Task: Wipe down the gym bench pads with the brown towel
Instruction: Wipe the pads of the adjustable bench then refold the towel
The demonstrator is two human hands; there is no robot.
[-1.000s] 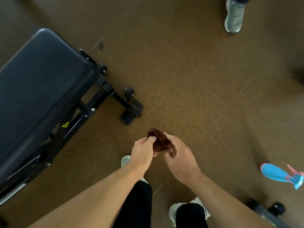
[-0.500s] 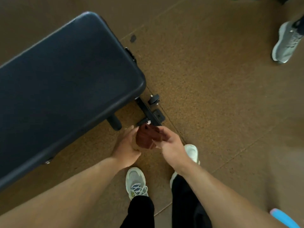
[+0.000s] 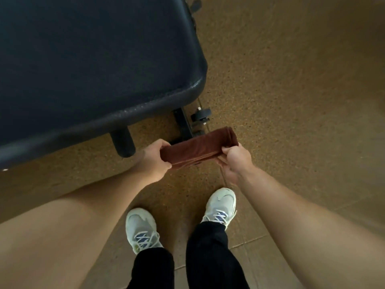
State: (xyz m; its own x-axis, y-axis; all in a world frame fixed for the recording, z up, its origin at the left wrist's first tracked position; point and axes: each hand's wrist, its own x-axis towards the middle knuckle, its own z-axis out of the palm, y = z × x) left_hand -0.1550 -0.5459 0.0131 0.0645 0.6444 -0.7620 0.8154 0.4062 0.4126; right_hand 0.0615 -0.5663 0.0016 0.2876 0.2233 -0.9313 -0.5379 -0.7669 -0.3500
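Note:
A brown towel (image 3: 198, 148), folded into a flat strip, is stretched between my two hands just in front of me. My left hand (image 3: 154, 160) grips its left end and my right hand (image 3: 233, 161) pinches its right end. The dark padded gym bench pad (image 3: 93, 59) fills the upper left of the view, its near right corner a short way above and left of the towel. The towel is apart from the pad and hangs over the floor.
Below the pad's corner show the black bench frame foot (image 3: 184, 126), a small wheel (image 3: 202, 116) and a black round leg (image 3: 123, 141). My two white shoes (image 3: 141, 228) stand on the brown speckled floor (image 3: 291, 101) that spreads out to the right.
The bunched towel has been pulled out into a flat strip between my hands. The bench pad has come closer and now fills the upper left; the other person's shoe and blue bottle left the view.

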